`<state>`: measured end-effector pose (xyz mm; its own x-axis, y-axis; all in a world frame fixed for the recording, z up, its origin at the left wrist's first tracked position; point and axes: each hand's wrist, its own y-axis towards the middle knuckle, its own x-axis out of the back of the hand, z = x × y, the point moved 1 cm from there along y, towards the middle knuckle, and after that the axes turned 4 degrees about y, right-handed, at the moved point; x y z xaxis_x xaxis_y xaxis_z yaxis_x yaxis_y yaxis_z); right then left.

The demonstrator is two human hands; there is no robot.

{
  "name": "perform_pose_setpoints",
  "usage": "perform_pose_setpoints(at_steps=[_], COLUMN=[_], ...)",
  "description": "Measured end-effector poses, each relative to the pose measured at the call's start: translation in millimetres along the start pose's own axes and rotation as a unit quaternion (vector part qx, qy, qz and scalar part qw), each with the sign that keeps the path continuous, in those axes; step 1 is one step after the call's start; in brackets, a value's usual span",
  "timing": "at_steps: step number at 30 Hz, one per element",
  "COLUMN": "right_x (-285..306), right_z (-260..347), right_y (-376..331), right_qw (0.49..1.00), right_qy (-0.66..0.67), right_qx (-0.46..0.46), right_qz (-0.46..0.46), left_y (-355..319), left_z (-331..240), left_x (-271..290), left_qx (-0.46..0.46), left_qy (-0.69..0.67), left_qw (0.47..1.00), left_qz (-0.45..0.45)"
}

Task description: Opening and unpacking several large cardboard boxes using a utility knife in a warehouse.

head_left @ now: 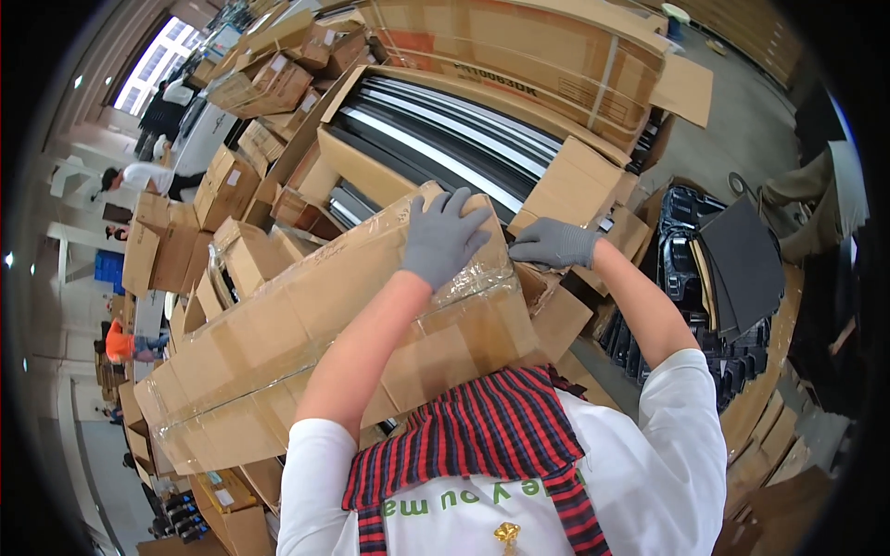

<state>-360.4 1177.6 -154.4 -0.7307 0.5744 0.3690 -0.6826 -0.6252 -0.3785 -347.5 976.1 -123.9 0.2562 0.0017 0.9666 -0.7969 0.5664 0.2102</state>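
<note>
A long brown cardboard carton [297,320], sealed with clear tape, lies slanting in front of me from the lower left to the centre. My left hand [445,236], in a grey knit glove, rests on its near-right end with the fingers spread over the top. My right hand [554,245], gloved alike, is at the corner of that end, its fingers drawn together; whatever lies between them is hidden. Just beyond both hands, an open carton [371,171] holds long black and silver strips [445,130]. A cardboard flap [570,185] stands out from it beside my right hand.
A large strapped carton [519,60] stands behind the open one. Several smaller boxes [227,185] crowd the left. To the right are black moulded parts [681,241] and dark flat panels [742,255]. A person in an orange top [119,343] is far left; another person's legs [802,199] show at right.
</note>
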Motion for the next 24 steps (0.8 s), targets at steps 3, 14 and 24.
perform_pose_setpoints(at_steps=[3, 14, 24], right_x=[-14, -85, -85], right_z=[-27, -49, -29], right_y=[12, -70, -76], right_qw=[0.993, 0.994, 0.987], right_qy=[-0.042, 0.095, 0.11], right_qx=[0.078, -0.059, -0.117], right_qz=[-0.074, 0.007, -0.012], left_y=[12, 4, -113], left_z=[6, -10, 29], left_x=[-14, 14, 64], left_qx=[0.001, -0.054, -0.123], left_qy=[-0.007, 0.063, 0.049], left_qw=[1.0, 0.991, 0.986], left_qz=[0.01, 0.106, 0.104])
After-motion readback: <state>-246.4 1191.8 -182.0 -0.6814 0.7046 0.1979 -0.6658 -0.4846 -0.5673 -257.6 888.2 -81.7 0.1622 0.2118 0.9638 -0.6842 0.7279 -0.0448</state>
